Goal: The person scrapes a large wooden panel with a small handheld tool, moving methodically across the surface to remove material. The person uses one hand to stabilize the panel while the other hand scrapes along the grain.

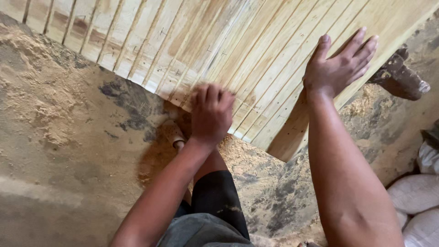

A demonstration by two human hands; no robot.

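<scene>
A wide panel of pale wooden slats [256, 50] laid side by side fills the top of the head view, slanting down to the right. My left hand [211, 112] presses down on the panel's near edge, fingers curled and blurred; whether it holds anything underneath is hidden. My right hand [340, 64] lies flat on the slats near the right edge, fingers spread and empty. My knee and dark shorts [215, 196] show below the panel, between my two arms.
Sawdust [50, 114] covers the grey floor to the left and below the panel. A dusty foot [173, 133] shows under the panel edge. A dark wooden support [404, 77] sticks out at right. White sacks [418, 196] lie at the lower right.
</scene>
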